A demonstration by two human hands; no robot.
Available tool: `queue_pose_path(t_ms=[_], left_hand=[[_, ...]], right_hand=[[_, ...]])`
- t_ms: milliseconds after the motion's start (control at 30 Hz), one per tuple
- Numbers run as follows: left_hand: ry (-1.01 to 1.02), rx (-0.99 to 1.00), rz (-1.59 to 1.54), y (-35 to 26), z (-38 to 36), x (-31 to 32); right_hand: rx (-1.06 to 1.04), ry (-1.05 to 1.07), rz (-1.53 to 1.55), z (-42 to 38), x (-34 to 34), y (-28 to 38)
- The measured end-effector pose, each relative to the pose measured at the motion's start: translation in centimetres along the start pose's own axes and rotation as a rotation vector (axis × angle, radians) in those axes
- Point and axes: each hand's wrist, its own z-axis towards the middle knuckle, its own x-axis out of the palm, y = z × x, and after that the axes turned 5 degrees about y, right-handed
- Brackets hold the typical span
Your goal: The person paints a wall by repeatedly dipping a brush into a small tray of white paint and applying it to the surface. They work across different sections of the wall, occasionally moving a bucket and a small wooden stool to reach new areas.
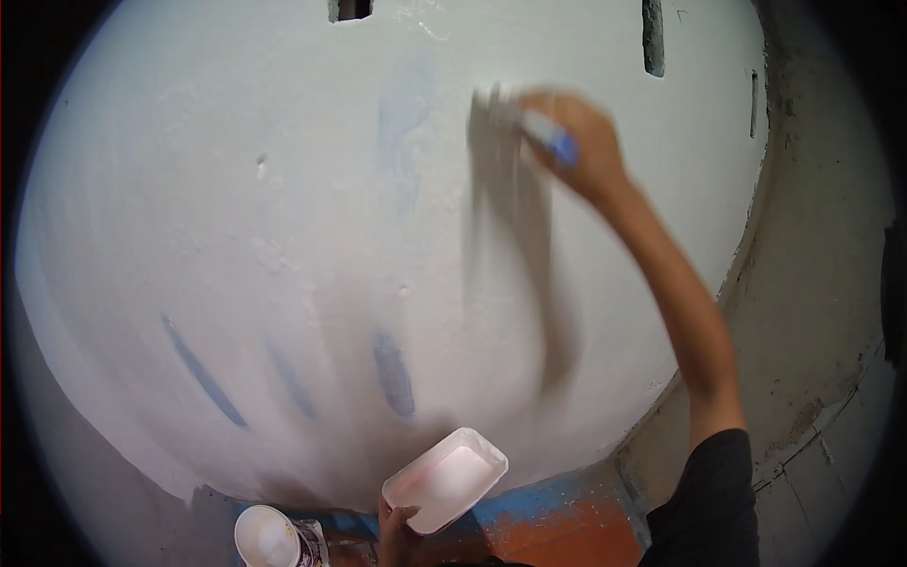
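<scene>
My right hand (pixel 592 142) is raised to the wall, its fingers closed around a paintbrush (pixel 540 127) with a blue-ended handle. The brush's bristle end is blurred and lies right at the white painted wall (pixel 331 217), beside its shadow. Low in the view, my left hand (pixel 395 531) grips a shallow white tray (pixel 494 452) by its near left edge, thumb over the rim. White paint (pixel 458 480) lies inside the tray. Bluish patches (pixel 392 373) show through the white coat on the lower wall.
At the lower left stands a white bucket (pixel 241 534) with something pale inside, next to a printed container (pixel 310 541). Slots are cut into the wall's top, one a dark slot (pixel 654 38). Bare grey wall (pixel 812 208) borders the right; the floor (pixel 567 529) is blue and orange.
</scene>
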Motion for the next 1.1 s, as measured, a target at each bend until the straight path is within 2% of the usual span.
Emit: queue_pose_path(t_ms=[33, 67, 167, 267, 333, 367, 467, 567, 633, 700, 733, 800, 900, 967, 1000, 1100], left_hand=[[-0.005, -0.003, -0.002, -0.1, -0.1, 0.2], [-0.010, -0.003, -0.005, -0.2, -0.2, 0.3], [0.029, 0.019, -0.004, -0.2, -0.1, -0.6], [0.019, -0.011, 0.030, 0.7, -0.5, -1.9], [0.004, 0.034, 0.036, 3.6, 0.2, -5.5], [-0.005, 0.056, 0.041, 5.2, 0.6, -7.4], [0.020, 0.044, 0.112, 6.1, 1.5, -8.6], [0.052, 0.037, 0.150, 5.9, 1.7, -8.5], [0.073, 0.037, 0.170, 5.9, 1.9, -9.3], [0.078, 0.028, 0.182, 5.8, 2.0, -9.7], [0.072, 0.028, 0.180, 5.6, 2.0, -9.4], [0.062, 0.018, 0.176, 5.3, 1.9, -8.8], [0.052, 0.010, 0.182, 5.0, 1.9, -8.3], [0.047, 0.005, 0.179, 4.8, 1.9, -8.0], [0.038, 0.003, 0.179, 4.6, 1.6, -7.7], [0.003, -0.006, 0.165, 3.8, 0.4, -6.6]], right_hand=[[-0.024, 0.001, -0.015, -3.2, 1.5, 2.3], [-0.055, 0.099, -0.079, -6.6, 2.6, 4.9], [-0.160, 0.287, 0.131, -13.2, 3.8, 11.3], [-0.035, 0.456, 0.303, -11.0, 1.7, 9.2], [0.016, 0.303, 0.291, -5.6, 0.3, 3.8], [0.128, 0.237, 0.369, -2.6, 0.3, 1.1], [0.054, -0.040, 0.046, 5.5, -2.7, -2.7], [-0.028, -0.165, 0.023, 6.6, -2.9, -2.2], [-0.120, -0.119, -0.113, 2.4, -0.5, 0.1], [-0.122, 0.057, -0.156, -3.1, 0.6, 5.0], [-0.144, 0.102, -0.063, -5.6, 1.0, 7.1], [-0.113, 0.403, 0.069, -8.0, 0.0, 10.2], [-0.045, 0.412, 0.211, -5.1, -1.2, 6.8], [-0.025, 0.158, 0.187, 0.2, -1.7, 2.0], [-0.025, 0.032, 0.073, 3.1, -1.8, -1.0], [0.040, -0.195, -0.106, 9.3, -3.8, -5.0]])
